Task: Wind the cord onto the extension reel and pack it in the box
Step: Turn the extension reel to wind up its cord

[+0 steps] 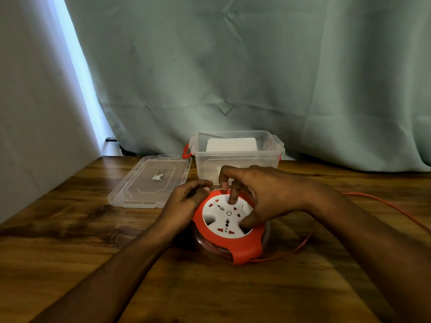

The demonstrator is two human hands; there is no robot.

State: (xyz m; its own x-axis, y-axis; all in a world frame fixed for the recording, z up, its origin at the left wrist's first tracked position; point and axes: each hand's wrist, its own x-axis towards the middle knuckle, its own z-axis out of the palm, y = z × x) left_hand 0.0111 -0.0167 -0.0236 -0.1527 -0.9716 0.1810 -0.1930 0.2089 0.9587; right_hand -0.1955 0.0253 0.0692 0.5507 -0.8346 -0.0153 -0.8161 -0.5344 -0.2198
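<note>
A wooden surface (pixel 70 241) with dark, streaky grain fills the lower half. Behind it hangs a pale green curtain (pixel 233 66), creased and falling in folds to the back edge. At left stands a plain grey wall (pixel 28 101), with a bright strip of daylight (pixel 77 73) between wall and curtain.

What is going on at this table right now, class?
A person is winding an orange cord onto a red and white extension reel on the wooden table. The left hand steadies the reel's rim, while the right hand has fingers set in the white centre disc. Cord still trails off to the right. Behind, the clear box stands open, its lid lying beside it.
</note>
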